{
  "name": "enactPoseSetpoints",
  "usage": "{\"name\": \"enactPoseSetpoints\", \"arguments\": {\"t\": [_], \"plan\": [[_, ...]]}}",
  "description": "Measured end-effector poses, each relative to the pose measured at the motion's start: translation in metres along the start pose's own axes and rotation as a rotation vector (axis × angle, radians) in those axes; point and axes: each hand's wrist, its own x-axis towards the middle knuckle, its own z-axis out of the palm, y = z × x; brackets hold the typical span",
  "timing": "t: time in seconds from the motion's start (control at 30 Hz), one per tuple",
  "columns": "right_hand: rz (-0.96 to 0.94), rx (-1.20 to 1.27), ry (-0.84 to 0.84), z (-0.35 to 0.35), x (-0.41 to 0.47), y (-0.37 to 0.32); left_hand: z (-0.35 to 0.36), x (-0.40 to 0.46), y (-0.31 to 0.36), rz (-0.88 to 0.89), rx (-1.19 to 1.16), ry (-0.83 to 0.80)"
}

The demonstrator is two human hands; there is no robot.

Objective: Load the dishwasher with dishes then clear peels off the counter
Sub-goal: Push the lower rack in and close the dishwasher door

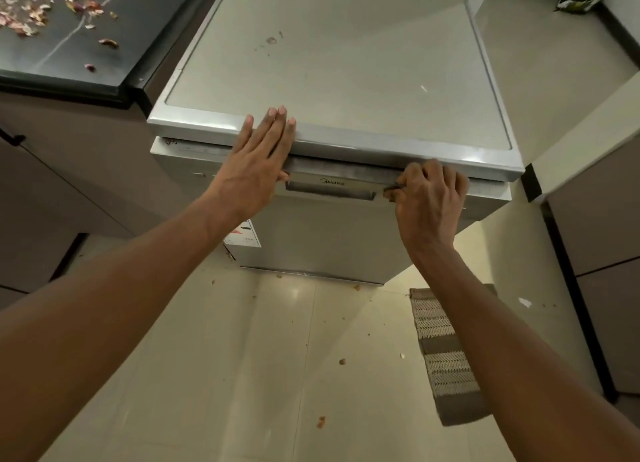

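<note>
While the left hand (256, 156) lies flat with straight fingers on the front edge of the dishwasher (332, 63) top, the right hand (429, 198) curls its fingers over the upper edge of the door (322, 236), near the door's right end. The door stands nearly closed, with a narrow gap under the top. Peels (45, 7) lie scattered on the dark counter (104, 63) at upper left, beside the dishwasher. A woven mat (443, 357) lies on the floor.
</note>
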Motion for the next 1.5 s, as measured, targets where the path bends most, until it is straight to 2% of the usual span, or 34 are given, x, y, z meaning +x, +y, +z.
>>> {"name": "enactPoseSetpoints", "arguments": {"t": [0.13,0.3,0.37,0.57,0.7,0.87,1.27,1.5], "plan": [[-0.051,0.027,0.042,-0.005,0.015,0.003,-0.004,0.011,-0.009,0.01,-0.072,0.011],[-0.159,0.08,-0.146,0.002,0.04,0.01,-0.007,0.027,-0.017,0.022,-0.102,-0.027],[-0.168,0.105,-0.166,0.006,0.037,0.013,-0.004,0.027,-0.019,0.02,-0.107,-0.039],[-0.101,0.171,-0.052,0.008,0.034,0.007,-0.001,0.026,-0.023,-0.027,-0.152,-0.035],[-0.114,0.161,0.002,0.014,0.031,0.009,0.005,0.025,-0.021,-0.058,-0.194,0.014],[-0.112,0.14,0.041,0.019,0.032,0.012,0.001,0.032,-0.024,-0.076,-0.255,-0.012],[-0.099,0.155,0.053,0.015,0.031,0.01,0.001,0.027,-0.016,-0.075,-0.114,-0.01],[-0.101,0.124,0.109,0.021,0.031,0.01,0.004,0.025,-0.012,-0.075,-0.101,0.044]]}}
